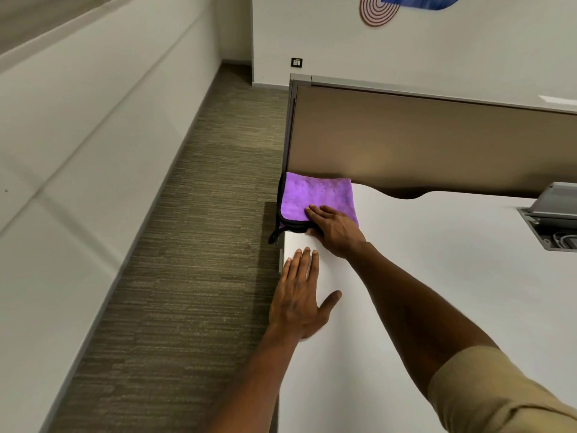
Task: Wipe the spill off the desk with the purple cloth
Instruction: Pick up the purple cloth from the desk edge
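Observation:
A purple cloth (312, 195) with black trim lies folded flat on the far left corner of the white desk (437, 260), against the partition. A black loop of its trim hangs over the desk's left edge. My right hand (335, 228) presses flat on the cloth's near right part, fingers straight and pointing left. My left hand (301, 292) rests flat on the desk near its left edge, fingers spread, a little nearer to me than the cloth. No spill is visible on the desk.
A brown partition panel (421, 139) stands along the desk's far side. An open grey cable box (552, 220) is set into the desk at the right. Carpeted floor (187, 245) runs along the desk's left edge beside a white wall.

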The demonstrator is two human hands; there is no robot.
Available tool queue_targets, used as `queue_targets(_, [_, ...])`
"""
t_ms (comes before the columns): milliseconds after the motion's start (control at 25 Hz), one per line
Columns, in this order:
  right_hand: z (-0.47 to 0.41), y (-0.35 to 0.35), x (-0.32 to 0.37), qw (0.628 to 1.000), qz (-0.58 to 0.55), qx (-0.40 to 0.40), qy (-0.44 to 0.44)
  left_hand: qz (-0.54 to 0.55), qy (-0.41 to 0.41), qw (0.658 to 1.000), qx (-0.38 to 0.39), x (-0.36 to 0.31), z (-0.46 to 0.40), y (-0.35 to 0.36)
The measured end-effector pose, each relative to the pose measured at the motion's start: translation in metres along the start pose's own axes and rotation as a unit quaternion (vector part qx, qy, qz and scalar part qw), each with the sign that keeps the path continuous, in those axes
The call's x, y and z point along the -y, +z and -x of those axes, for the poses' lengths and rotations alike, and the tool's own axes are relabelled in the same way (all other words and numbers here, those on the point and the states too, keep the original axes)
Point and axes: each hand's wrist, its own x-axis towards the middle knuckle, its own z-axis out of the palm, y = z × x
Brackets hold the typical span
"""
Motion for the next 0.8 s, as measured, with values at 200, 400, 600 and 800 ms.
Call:
queue_targets(200, [-0.008,-0.001,0.007,0.997,-0.017,-0.069,0.016,-0.001,-0.002,1.000,0.003,0.000,0.001,-0.002])
queue_targets(400, [-0.028,-0.048,0.001,0.973,-0.153,-0.151,0.086,0.011,-0.004,1.000,0.014,0.001,0.001,-0.001])
queue_targets(600, [-0.019,-0.112,-0.012,0.897,-0.386,-0.138,0.167,0.008,-0.003,1.000,0.027,0.003,0.001,0.000])
queue_targets(800, [0.058,-0.129,-0.010,0.661,-0.701,-0.154,0.217,0.011,-0.001,1.000,0.022,0.005,-0.001,0.001])
